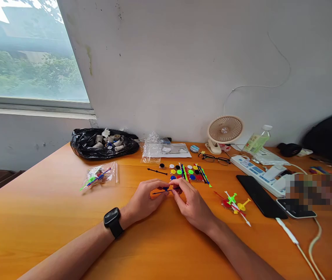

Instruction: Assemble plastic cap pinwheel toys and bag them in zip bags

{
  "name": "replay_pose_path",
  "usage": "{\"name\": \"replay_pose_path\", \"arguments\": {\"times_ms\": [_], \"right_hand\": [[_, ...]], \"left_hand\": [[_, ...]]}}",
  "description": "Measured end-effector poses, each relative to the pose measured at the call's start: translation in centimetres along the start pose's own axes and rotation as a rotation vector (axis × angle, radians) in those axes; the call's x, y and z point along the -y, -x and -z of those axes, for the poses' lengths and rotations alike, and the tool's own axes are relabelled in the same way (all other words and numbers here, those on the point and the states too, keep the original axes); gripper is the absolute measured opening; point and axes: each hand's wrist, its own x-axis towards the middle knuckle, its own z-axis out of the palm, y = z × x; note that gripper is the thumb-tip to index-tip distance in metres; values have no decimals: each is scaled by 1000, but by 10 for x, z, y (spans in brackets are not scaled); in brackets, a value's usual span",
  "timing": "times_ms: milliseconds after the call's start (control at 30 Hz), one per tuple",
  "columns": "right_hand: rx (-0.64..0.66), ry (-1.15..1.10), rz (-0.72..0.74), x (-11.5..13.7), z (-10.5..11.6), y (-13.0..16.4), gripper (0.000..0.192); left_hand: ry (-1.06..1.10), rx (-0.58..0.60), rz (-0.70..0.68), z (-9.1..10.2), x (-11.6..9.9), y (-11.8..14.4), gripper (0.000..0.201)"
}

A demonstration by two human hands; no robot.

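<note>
My left hand (146,198) and my right hand (190,202) meet at the middle of the orange table (51,217), fingertips together. Between them they pinch a thin black stick with a small blue piece on it (166,189). A black watch (113,221) sits on my left wrist. Just beyond the fingers lie small coloured discs and coloured sticks (187,173). A lone black stick (156,170) lies to their left. Right of my right hand rests a cluster of joined sticks and discs in green, yellow, red and white (236,203).
A clear bag of coloured parts (100,175) lies at left, a black bag of small rolls (104,144) behind it. Plastic packets (166,149), a small fan (224,132), glasses (214,158), a bottle (257,140), a power strip (259,173), phones (260,196) and cables fill the right.
</note>
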Motion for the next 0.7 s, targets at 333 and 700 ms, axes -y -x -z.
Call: {"name": "replay_pose_path", "arguments": {"times_ms": [333, 700], "right_hand": [[-5, 4, 18, 3, 1, 0, 26], [-89, -171, -73, -5, 5, -4, 17]], "left_hand": [[-70, 48, -23, 2, -4, 0, 14], [558, 176, 254, 1, -1, -2, 32]]}}
